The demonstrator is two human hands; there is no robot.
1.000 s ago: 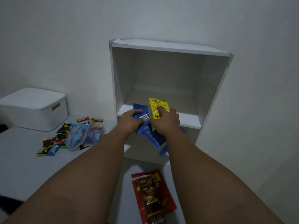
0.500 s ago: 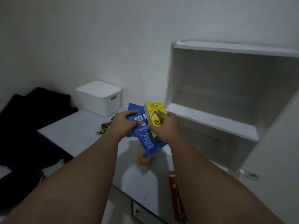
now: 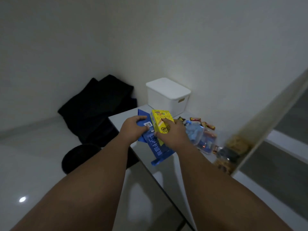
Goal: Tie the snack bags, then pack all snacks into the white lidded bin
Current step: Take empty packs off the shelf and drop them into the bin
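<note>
Table point(image 3: 166, 169): bin point(image 3: 167, 95) lidded; left hand point(image 3: 133, 129) grips blue pack point(image 3: 156, 147), right hand point(image 3: 173, 135) yellow box point(image 3: 160, 119).

The right grip point(image 3: 171, 135) covers the lower part of the yellow box point(image 3: 160, 117), whose print is too small to read. With the left grip point(image 3: 133, 129) it hides much of the blue packets point(image 3: 155, 147). Right of the right grip, the clear bag point(image 3: 202, 138) is smeared. Further right, a blurred white panel point(image 3: 266, 117) cuts off some brownish snacks point(image 3: 236, 145). Both forearms run off the bottom edge.
</note>
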